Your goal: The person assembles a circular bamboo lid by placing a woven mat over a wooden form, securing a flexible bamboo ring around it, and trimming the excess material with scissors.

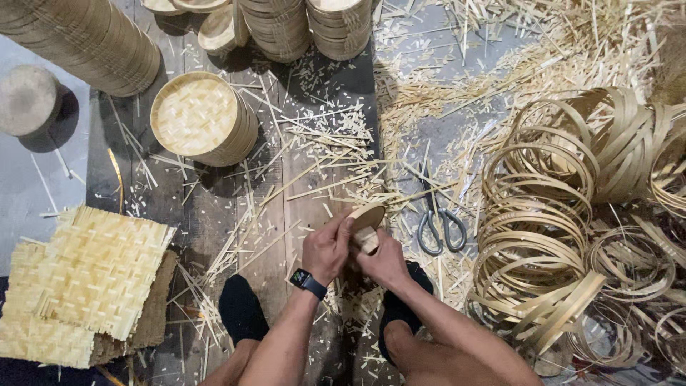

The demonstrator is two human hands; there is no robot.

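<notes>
Both hands, left hand (325, 249) and right hand (384, 261), grip a round bamboo basket (366, 216).

1. Your left hand (327, 250) and right hand (382, 263) cover the near part of the round bamboo piece (366, 218); its lower rim is hidden.
2. The fingertips of both hands are concealed behind that piece.
3. The far stacks of round trays (307, 25) are cut off by the far edge.
4. The bamboo hoops (543, 236) run past the right edge.
5. The woven mats (86, 279) are cut off at the left edge.
6. The scissors (437, 221) lie partly under splinters.
</notes>
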